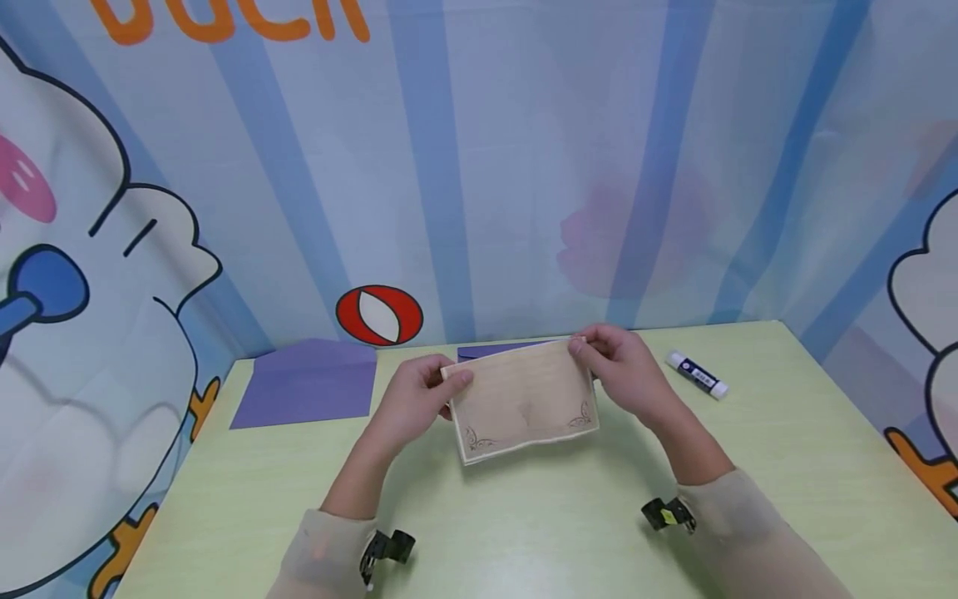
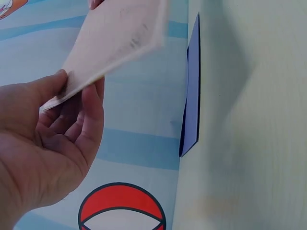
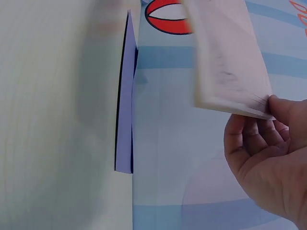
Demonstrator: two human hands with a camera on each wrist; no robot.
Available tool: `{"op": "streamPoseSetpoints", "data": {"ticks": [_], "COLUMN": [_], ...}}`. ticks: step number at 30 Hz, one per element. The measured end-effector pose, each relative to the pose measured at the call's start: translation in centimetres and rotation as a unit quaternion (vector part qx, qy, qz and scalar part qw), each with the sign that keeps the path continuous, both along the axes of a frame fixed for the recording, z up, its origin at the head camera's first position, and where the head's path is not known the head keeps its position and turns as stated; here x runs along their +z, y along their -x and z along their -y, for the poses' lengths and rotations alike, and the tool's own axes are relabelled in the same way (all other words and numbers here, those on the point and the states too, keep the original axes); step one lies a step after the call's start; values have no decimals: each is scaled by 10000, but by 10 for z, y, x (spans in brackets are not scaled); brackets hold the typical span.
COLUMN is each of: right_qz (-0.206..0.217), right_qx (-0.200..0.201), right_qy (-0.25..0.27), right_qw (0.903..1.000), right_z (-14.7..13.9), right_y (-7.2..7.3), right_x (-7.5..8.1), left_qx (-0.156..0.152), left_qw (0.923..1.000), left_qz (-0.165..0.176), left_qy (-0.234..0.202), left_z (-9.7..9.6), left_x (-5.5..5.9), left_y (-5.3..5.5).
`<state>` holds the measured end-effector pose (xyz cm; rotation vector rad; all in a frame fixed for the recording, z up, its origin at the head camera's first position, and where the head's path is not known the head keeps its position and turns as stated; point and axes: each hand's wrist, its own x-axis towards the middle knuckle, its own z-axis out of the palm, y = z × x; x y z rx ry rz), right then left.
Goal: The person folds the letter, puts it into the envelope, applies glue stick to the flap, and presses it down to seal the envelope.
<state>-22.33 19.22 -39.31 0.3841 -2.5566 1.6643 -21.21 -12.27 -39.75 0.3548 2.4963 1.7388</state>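
Note:
Beige stationery paper point(image 1: 524, 399) with ornate corner scrolls is held up above the table, tilted, its lower edge slightly wavy. My left hand point(image 1: 412, 399) pinches its left edge between thumb and fingers. At the upper right corner, my right hand point(image 1: 621, 370) pinches it the same way. Both wrist views show each thumb on the printed face and curled fingers behind the paper point(image 2: 115, 43). Behind it, a purple envelope point(image 1: 494, 350) lies at the table's back edge, mostly hidden in the head view. Another purple envelope point(image 1: 307, 387), flap raised, lies left of my left hand.
A glue stick point(image 1: 696, 374) with a white cap lies on the pale green table point(image 1: 539, 524), right of my right hand. A printed cloth backdrop point(image 1: 509, 166) with blue stripes and cartoon figures rises along the table's back edge.

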Motion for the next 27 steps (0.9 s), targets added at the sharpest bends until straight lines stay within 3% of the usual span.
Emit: {"op": "streamPoseSetpoints", "data": {"ticks": [6,13,21,27], "right_qz": [203,327,13,-43], "right_qx": [-285,-141,278,887], "right_qy": [-25,-35,-310,-591], "right_qw": [9994,9994,9991,9943], "right_z": [3,4,7,14], "right_y": [3,4,1,-4], "right_x": [-9,-18,-17,-14], "left_qx": [134,111,-668,-1000], "left_qw": [9983,9978,9943,9909], "left_qz": [480,577,827,839], "left_qy": [-292,-304,-40,337], "left_z": [0,3,2,-11], "left_x": [-6,-12,-11,-14], "left_y": [1,1,-3,-7]}}
